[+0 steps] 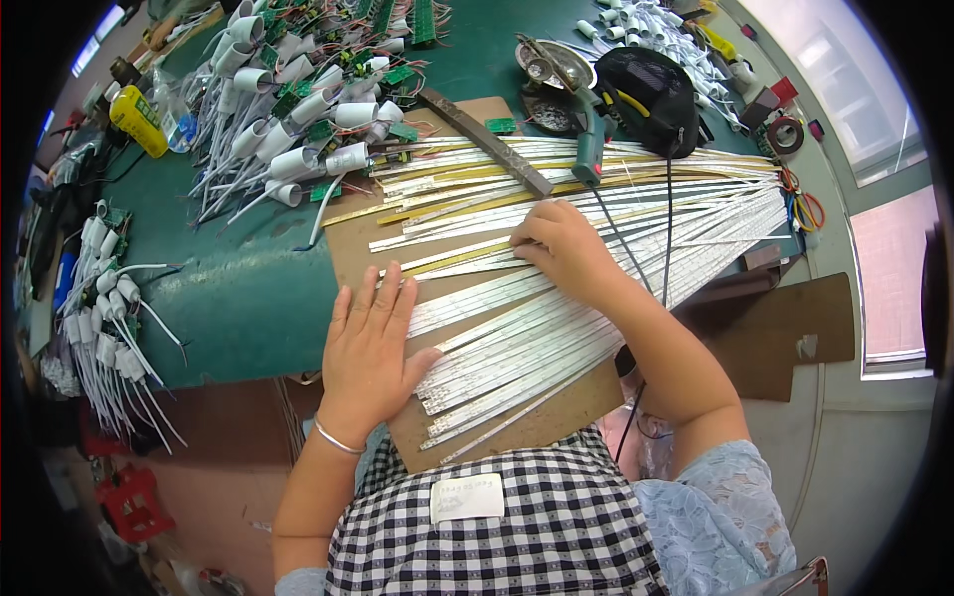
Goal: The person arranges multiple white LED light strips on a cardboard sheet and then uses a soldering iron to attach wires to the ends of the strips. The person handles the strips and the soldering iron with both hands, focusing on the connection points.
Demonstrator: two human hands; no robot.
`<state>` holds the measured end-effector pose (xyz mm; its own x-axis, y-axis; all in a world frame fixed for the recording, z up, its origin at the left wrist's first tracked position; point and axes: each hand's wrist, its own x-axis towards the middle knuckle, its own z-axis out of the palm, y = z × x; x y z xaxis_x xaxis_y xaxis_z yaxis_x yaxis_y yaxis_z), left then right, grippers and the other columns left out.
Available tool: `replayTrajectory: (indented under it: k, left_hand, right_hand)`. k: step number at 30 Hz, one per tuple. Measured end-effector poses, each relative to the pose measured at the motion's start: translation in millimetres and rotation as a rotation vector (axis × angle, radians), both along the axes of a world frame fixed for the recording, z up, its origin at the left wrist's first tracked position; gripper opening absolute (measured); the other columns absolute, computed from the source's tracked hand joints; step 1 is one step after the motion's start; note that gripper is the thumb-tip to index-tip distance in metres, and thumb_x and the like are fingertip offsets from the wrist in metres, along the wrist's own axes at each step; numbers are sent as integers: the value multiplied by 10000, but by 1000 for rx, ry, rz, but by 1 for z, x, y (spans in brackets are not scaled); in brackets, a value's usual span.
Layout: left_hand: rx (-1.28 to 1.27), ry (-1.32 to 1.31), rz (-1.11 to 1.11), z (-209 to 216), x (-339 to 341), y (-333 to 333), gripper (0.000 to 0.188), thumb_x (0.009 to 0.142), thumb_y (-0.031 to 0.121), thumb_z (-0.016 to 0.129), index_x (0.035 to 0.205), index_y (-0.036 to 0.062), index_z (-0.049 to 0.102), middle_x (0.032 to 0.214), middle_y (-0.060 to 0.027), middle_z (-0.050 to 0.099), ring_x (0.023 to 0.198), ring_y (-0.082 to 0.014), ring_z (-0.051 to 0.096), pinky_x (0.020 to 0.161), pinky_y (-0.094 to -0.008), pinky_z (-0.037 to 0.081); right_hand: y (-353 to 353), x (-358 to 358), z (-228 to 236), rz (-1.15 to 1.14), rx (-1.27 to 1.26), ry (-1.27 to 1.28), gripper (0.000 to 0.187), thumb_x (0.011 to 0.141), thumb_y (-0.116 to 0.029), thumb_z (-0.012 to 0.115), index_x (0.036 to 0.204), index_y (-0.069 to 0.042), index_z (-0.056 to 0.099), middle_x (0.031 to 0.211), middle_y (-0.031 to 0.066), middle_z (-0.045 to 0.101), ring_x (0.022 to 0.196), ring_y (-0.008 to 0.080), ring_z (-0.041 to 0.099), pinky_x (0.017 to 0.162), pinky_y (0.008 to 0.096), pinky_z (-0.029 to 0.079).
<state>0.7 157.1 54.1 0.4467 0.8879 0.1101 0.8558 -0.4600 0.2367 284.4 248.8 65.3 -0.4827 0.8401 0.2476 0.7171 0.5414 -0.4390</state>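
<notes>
Many thin white LED strips [517, 338], some with yellowish faces, fan out over a brown board [397, 447] and gather toward the right. My left hand [370, 338] lies flat with fingers stretched, at the left ends of the strips, its thumb touching some of them. Farther in, my right hand [564, 248] has its fingers bent and pinched down on one strip among the spread ones. The fingertips partly hide that strip. Just beyond this hand a dark metal bar [487, 144] lies across the far strips.
A green soldering iron [589, 149] and black cap [646, 99] lie beyond the strips. Piles of white caps with wires [288, 119] and green circuit boards [422, 20] cover the far left. A yellow bottle [137, 121] stands there. Dark cords cross the strips.
</notes>
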Motion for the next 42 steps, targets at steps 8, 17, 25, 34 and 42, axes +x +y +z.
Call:
replayTrajectory:
  k: [8, 17, 25, 34, 42]
  left_hand:
    - [-18, -4, 2, 3, 3, 3, 762, 911, 524, 526, 1487, 47, 380, 1566, -175, 323, 1454, -352, 279, 1188, -502, 169]
    - [-3, 4, 0, 2, 3, 1, 770, 887, 483, 575, 1470, 16, 390, 1573, -174, 309, 1456, -352, 272, 1190, -500, 159]
    - [8, 32, -9, 2, 4, 3, 785, 906, 575, 500, 1442, 7, 430, 1549, -180, 350, 1440, -364, 295, 1182, -510, 169]
    - [-37, 18, -14, 7, 4, 3, 730, 909, 465, 528, 1473, 24, 387, 1558, -181, 332, 1447, -364, 284, 1187, -509, 158]
    - [-50, -147, -5, -7, -9, 5, 777, 975, 580, 376, 1506, 16, 323, 1571, -203, 297, 1460, -380, 257, 1188, -516, 142]
  right_hand:
    - [1, -9, 13, -88, 49, -240, 29, 788, -113, 677, 802, -101, 701, 856, 49, 648, 913, 253, 590, 793, 396, 444]
    - [-1, -9, -7, -1, 263, -326, 47, 786, -91, 605, 828, -105, 622, 861, 35, 607, 913, 226, 581, 810, 365, 411]
    - [3, -18, 10, -94, 54, -410, 171, 881, -203, 630, 1008, -92, 660, 1097, 51, 624, 1062, 239, 566, 874, 388, 428]
    - [-26, 2, -9, 24, 42, -378, 653, 968, -492, 481, 1441, -46, 429, 1529, 135, 380, 1445, 275, 305, 1173, 473, 240]
    - [-47, 7, -7, 31, 35, -508, 717, 989, -541, 408, 1520, -69, 310, 1601, 112, 261, 1497, 278, 185, 1211, 487, 129]
